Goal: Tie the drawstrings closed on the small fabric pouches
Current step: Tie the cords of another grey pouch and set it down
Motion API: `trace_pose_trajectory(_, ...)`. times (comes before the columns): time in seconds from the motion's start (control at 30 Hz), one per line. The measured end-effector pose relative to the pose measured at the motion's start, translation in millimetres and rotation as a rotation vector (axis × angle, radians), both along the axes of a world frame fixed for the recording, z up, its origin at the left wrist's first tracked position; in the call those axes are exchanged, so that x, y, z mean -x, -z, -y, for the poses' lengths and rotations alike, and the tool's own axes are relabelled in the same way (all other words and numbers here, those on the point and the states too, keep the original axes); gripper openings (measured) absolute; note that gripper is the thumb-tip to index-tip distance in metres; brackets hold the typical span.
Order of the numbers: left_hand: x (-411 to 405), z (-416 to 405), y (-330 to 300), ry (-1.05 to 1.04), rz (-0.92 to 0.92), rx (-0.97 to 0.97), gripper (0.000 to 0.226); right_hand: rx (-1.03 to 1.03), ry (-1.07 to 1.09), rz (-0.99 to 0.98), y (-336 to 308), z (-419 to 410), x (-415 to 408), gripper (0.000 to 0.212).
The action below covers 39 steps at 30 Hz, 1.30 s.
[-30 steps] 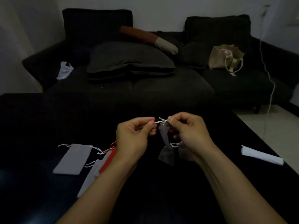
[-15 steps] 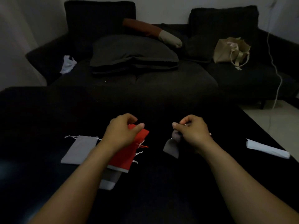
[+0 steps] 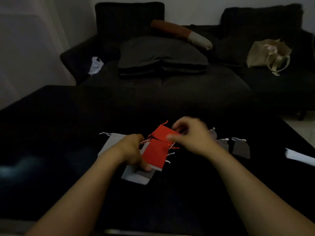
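Note:
My right hand [image 3: 192, 135], blurred by motion, pinches the upper red pouch [image 3: 162, 133] at its right edge, and the pouch's orange drawstrings hang loose. A second red pouch [image 3: 155, 154] lies just below it on top of flat grey pouches [image 3: 136, 177]. My left hand [image 3: 133, 150] grips this stack from the left, its thumb on the grey fabric. Another flat grey pouch [image 3: 111, 142] with loose white strings lies partly under my left wrist. Three cinched grey pouches [image 3: 241, 149] sit in a row to the right of my right hand.
Everything lies on a black table [image 3: 68, 133]. A white folded item [image 3: 298, 156] rests near the table's right edge. Beyond the table stands a dark sofa [image 3: 187, 86] with cushions and a beige tote bag [image 3: 267, 55].
My right hand has let go of the tied grey pouch, which now lies at the right, and moved left onto the upper red pouch. My left hand brought the stack toward the middle.

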State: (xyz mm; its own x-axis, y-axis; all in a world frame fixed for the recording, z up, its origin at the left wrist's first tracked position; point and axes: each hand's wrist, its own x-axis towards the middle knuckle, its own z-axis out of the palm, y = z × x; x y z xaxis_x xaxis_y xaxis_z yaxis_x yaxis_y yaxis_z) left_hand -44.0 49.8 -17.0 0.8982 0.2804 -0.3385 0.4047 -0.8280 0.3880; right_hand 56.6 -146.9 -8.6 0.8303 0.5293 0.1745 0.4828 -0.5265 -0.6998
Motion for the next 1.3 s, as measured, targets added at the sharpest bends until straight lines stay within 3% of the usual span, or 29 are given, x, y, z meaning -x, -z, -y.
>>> trace_pose_trajectory(0.07, 5, -6, -2, 0.037, 0.025, -0.011, 0.095, 0.209, -0.288, -0.040, 13, -23, 28, 0.059)
trace_pose_trajectory(0.17, 13, -5, 3, 0.039, 0.015, -0.036, 0.093, 0.364, -0.347, 0.121, 34, -36, 42, 0.079)
trace_pose_trajectory(0.43, 19, -5, 14, -0.053, -0.035, -0.014, 0.078, 0.220, -0.321, 0.180, 49, -36, 34, 0.037)
trace_pose_trajectory(0.57, 19, -4, 6, -0.189, 0.068, 0.346, 0.052, 0.120, -0.221, 0.209, 51, -38, 33, 0.013)
trace_pose_trajectory(0.67, 22, -11, -18, -0.301, 0.223, 0.607, 0.030, 0.096, -0.099, 0.199, 48, -37, 29, 0.014)
trace_pose_trajectory(0.87, 35, -24, -55, -0.425, 0.693, 0.969, 0.037, 0.254, -0.261, 0.115, 37, -34, 35, 0.011)
trace_pose_trajectory(0.9, 34, -19, -56, -0.406, 0.737, 1.028, 0.039, 0.264, -0.286, 0.101, 29, -33, 35, 0.020)
trace_pose_trajectory(0.97, 28, -5, -54, -0.363, 0.779, 1.041, 0.046, 0.079, -0.296, -0.125, 8, -30, 33, 0.037)
trace_pose_trajectory(1.07, 15, 17, -50, -0.320, 0.807, 0.966, 0.051, -0.405, -0.384, -0.642, -23, -14, 28, 0.047)
trace_pose_trajectory(1.1, 11, 23, -50, -0.313, 0.808, 0.949, 0.049, -0.504, -0.372, -0.697, -28, -9, 28, 0.051)
trace_pose_trajectory(1.17, 1, 36, -50, -0.280, 0.801, 0.947, 0.047, -0.651, -0.293, -0.660, -33, 2, 26, 0.052)
trace_pose_trajectory(1.3, -18, 64, -49, -0.189, 0.774, 0.980, 0.046, -0.802, -0.064, -0.440, -39, 13, 16, 0.016)
